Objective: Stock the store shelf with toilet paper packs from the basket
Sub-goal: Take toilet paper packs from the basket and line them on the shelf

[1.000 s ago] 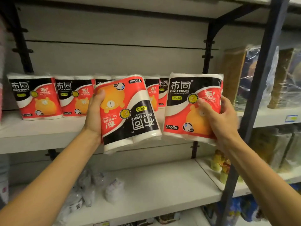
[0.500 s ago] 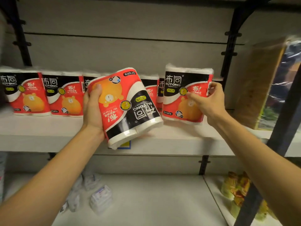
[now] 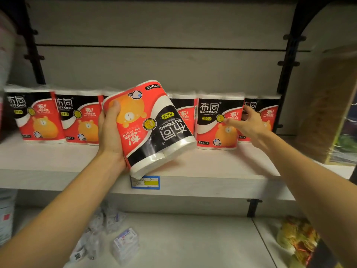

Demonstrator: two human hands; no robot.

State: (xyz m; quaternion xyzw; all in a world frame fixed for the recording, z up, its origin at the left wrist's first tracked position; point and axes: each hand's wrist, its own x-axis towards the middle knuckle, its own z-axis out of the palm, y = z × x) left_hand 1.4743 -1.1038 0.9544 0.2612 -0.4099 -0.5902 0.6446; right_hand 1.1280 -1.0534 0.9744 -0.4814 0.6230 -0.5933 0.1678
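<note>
My left hand (image 3: 109, 132) grips a red, black and white two-roll toilet paper pack (image 3: 152, 128), upside down and tilted, just above the front of the white shelf (image 3: 212, 171). A second pack (image 3: 216, 122) stands upright on the shelf to the right. My right hand (image 3: 249, 124) is in front of its right edge with fingers spread, thumb tip touching it. Several matching packs (image 3: 42, 117) line the back of the shelf. The basket is out of view.
A blue and yellow price tag (image 3: 145, 182) sticks on the shelf's front edge. Black uprights (image 3: 287, 60) frame the bay. A tall brown package (image 3: 328, 113) stands at the right. Small clear packets (image 3: 125, 244) and yellow-wrapped goods (image 3: 297, 238) lie on the lower shelf.
My right hand set its pack upright on the shelf and opened off it. The left hand's pack stayed tilted and moved slightly nearer the shelf.
</note>
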